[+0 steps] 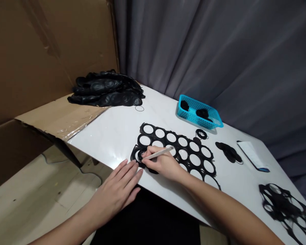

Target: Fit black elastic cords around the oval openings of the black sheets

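The two forearms enter from the bottom of the frame, cut off by its edge. The left hand [122, 186] is at lower centre, flat, fingers stretched and close together, holding nothing that I can see; its fingertips are at the near left corner of the black sheet [177, 146], but whether they press it I cannot tell. The right hand [164, 165], at the centre, has thumb and fingers closed on a white pen [159, 153]. The pen slants, its long axis going from lower left to upper right, with the blunt end up and the tip pointing to the sheet's left corner; the tip itself is hidden by the fingers.

The sheet lies on the white table [104, 126], its long axis sloping down to the right. It is thin, with rows of round holes and ragged edges; the right hand and forearm cover part of its near side. At lower right, a tangled scrap [283, 204] is blurred and cut by the frame. Farther, at right, are a pad [252, 156] with unreadable paper, overlapping black discs [228, 152] and a blue basket [214, 124] with dark pieces, hard to make out. At upper left lies a shiny black pile [107, 90].
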`<state>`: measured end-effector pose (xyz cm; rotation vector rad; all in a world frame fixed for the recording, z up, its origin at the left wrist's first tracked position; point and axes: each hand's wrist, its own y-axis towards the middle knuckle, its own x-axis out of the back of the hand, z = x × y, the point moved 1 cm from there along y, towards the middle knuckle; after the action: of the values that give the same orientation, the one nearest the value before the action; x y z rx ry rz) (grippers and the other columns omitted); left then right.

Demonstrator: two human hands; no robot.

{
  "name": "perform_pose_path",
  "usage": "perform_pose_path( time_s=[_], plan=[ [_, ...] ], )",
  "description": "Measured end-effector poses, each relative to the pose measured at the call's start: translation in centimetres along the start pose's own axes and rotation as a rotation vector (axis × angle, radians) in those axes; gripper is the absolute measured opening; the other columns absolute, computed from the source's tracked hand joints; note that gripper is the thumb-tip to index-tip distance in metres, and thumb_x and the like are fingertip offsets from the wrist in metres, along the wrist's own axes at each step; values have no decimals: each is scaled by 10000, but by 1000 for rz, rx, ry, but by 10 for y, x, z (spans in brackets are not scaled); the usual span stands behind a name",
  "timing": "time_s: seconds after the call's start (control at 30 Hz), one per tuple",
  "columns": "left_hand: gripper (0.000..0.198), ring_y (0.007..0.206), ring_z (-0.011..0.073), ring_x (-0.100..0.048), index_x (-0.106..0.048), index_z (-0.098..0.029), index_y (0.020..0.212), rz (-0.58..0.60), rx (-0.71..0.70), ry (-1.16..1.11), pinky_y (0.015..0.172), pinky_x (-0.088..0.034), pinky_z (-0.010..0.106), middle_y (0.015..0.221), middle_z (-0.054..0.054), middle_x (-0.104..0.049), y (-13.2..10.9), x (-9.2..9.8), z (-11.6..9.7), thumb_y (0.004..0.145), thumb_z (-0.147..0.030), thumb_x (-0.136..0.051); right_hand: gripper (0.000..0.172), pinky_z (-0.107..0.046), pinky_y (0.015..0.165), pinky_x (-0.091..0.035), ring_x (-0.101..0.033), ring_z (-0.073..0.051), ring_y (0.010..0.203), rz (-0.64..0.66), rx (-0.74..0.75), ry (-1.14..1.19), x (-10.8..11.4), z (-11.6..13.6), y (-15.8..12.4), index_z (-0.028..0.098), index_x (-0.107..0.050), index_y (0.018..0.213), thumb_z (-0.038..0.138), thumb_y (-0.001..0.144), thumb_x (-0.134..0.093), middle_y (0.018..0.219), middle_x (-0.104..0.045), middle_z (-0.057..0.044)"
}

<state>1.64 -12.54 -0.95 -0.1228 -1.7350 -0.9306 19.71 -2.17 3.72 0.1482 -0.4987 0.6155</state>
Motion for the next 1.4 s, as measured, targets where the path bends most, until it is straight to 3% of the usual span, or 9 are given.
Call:
perform_pose_path(
  time_s=[0.23,0.5,0.87,1.1,1.2,1.33,1.4],
  plan=[
    [288,1171,277,-618,-632,-151,1244,-14,35,-36,1104,-331,484,1223,118,-692,3,6,3,1022,-259,-485,142,-305,769,-472,-649,-191,868,-48,-73,138,-6,-4,-4,208,-566,708,238,811,-659,889,-711,-24],
    [252,1170,271,-623,-642,-156,1216,-50,32,-62,1101,-343,463,1226,109,-692,7,12,4,989,-218,-554,218,-355,843,-410,-617,-197,867,-58,70,-113,-9,3,-5,216,-527,667,172,851,-636,837,-712,3],
    [264,1183,294,-594,-612,-116,1231,20,-21,-80,1008,-450,439,1198,143,-669,7,6,12,1001,-179,-498,220,-358,838,-375,-613,-191,867,-61,122,-211,-10,1,-6,219,-509,707,167,885,-627,867,-702,11],
    [262,1181,283,-606,-616,-135,1222,-7,3,-93,1028,-459,456,1207,128,-678,6,5,8,992,-174,-497,105,-401,855,-334,-569,-234,931,2,399,-592,-22,4,-18,213,-567,918,148,954,-492,965,-693,-73],
    [213,1163,276,-619,-629,-142,1160,-33,15,-114,1021,-476,440,1177,125,-685,6,5,8,988,-179,-509,129,-412,856,-321,-555,-252,945,-121,394,-715,1,0,-2,216,-560,909,129,942,-469,980,-685,-90],
    [186,1154,263,-620,-619,-171,1145,-26,12,-160,1010,-485,422,1152,102,-688,6,6,14,1001,-173,-500,128,-406,817,-334,-549,-256,836,-548,173,-697,69,-19,28,218,-522,782,168,895,-487,823,-647,-74],
    [233,1134,247,-618,-594,-176,1193,13,22,-209,971,-502,401,1169,100,-674,10,9,21,1010,-133,-457,162,-376,772,-357,-547,-236,791,-660,88,-550,98,-28,31,224,-492,714,224,872,-529,783,-627,-52]
  ],
)
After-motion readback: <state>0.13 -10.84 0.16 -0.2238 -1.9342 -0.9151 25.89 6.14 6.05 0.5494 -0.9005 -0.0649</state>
